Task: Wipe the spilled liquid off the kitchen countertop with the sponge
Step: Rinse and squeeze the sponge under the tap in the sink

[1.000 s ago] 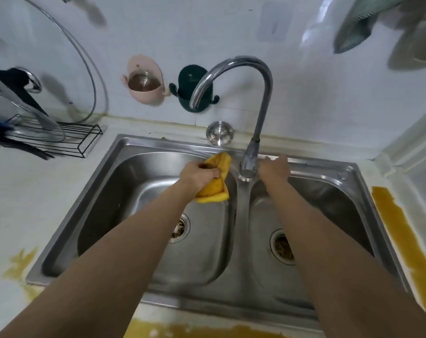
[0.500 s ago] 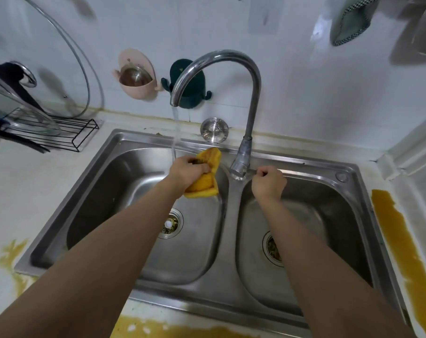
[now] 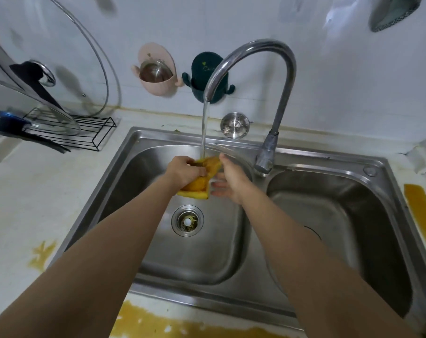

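Water runs from the tap (image 3: 253, 57) straight down onto the sponge (image 3: 202, 181), which is held over the left bowl of the sink (image 3: 138, 140), above the drain (image 3: 187, 220). The left hand (image 3: 185, 170) is clenched round the yellow sponge, fingers wrapped over its top. The right hand (image 3: 229, 179) sits just beside it on the tap's side, fingers spread and relaxed; its thumb touches the sponge's upper edge, though whether it truly grips is hard to tell through the blur.

Yellow-brown spill (image 3: 172, 323) lies on the countertop (image 3: 24, 191) along the sink's near edge. A long streak (image 3: 421, 215) runs down the counter to the right of the sink, and a small splash (image 3: 42, 254) marks the counter to the sink's left.

Behind the sink a round metal knob (image 3: 235, 125) stands near the tap's base. On the wall behind the tap hang a pink holder (image 3: 158, 69) and a dark green holder (image 3: 207, 76). Left of the sink a black wire rack (image 3: 85, 132) holds glass lids (image 3: 67, 57)
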`<action>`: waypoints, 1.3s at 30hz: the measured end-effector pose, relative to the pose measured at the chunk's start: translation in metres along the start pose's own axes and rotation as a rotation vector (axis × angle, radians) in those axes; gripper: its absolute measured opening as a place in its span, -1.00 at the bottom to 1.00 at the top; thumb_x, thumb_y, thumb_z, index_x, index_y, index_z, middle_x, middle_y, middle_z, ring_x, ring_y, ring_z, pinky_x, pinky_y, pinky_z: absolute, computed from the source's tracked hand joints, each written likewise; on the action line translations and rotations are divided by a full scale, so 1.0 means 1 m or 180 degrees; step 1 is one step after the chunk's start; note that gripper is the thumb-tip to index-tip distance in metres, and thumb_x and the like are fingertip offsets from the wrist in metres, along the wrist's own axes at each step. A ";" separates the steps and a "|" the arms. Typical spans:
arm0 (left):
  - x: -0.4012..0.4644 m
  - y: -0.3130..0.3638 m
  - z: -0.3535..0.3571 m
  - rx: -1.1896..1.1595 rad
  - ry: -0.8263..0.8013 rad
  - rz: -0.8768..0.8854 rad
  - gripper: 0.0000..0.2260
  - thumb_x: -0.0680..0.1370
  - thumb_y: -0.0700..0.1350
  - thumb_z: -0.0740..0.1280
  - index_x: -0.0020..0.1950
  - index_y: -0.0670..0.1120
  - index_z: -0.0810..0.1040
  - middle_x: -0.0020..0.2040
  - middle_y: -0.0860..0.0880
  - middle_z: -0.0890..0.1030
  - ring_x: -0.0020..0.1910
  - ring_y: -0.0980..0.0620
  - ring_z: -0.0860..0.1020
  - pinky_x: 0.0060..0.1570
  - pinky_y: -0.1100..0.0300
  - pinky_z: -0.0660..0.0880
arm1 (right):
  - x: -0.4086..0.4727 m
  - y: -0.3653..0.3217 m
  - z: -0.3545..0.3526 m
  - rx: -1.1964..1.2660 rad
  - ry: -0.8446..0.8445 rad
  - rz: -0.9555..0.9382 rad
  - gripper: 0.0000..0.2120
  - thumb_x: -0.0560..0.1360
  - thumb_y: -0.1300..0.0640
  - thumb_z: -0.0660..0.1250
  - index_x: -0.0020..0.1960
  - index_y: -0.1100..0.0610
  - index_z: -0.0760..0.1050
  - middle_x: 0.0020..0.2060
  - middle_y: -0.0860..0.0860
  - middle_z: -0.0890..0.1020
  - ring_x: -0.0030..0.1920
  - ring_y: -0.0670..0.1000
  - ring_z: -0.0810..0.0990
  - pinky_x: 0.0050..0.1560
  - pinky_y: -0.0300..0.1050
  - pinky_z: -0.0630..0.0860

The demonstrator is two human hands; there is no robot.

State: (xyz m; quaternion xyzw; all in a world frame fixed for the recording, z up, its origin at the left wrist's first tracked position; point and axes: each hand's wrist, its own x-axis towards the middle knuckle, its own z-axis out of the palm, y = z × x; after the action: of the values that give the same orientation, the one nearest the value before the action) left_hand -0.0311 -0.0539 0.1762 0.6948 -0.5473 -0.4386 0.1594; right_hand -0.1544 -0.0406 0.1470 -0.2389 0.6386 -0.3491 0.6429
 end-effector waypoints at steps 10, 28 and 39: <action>0.028 -0.015 -0.011 0.0448 -0.0739 0.0003 -0.57 0.54 0.00 0.32 0.34 -0.15 0.37 0.20 -0.16 0.47 0.12 -0.11 0.46 -0.03 0.08 0.46 | 0.030 -0.020 0.055 -0.0611 0.0801 -0.0403 -0.78 0.51 0.25 0.21 0.14 0.25 0.45 0.06 0.17 0.57 0.04 0.14 0.57 0.10 0.10 0.55; 0.036 -0.025 -0.007 0.1007 -0.1164 0.0829 -0.72 0.44 -0.15 0.42 0.12 -0.18 0.56 -0.02 -0.10 0.58 0.03 -0.06 0.56 0.08 0.12 0.51 | 0.027 -0.008 0.055 -0.1118 0.0622 -0.0105 -0.72 0.53 0.03 0.25 0.15 0.19 0.45 -0.05 0.11 0.53 0.04 0.12 0.54 0.11 0.03 0.53; 0.043 -0.021 0.015 0.1552 -0.0383 0.0941 -0.77 0.49 -0.06 0.33 0.06 -0.18 0.54 -0.09 -0.11 0.59 -0.02 -0.03 0.57 -0.05 0.19 0.46 | 0.040 -0.013 0.048 -0.0987 0.0894 -0.0164 -0.78 0.49 0.08 0.31 -0.05 0.26 0.50 -0.07 0.17 0.57 0.01 0.17 0.57 0.12 0.08 0.53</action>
State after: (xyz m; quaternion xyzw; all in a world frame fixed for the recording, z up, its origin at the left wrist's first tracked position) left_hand -0.0291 -0.0812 0.1340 0.5981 -0.7403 -0.3065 0.0171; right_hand -0.1115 -0.0855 0.1337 -0.3002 0.7616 -0.2928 0.4940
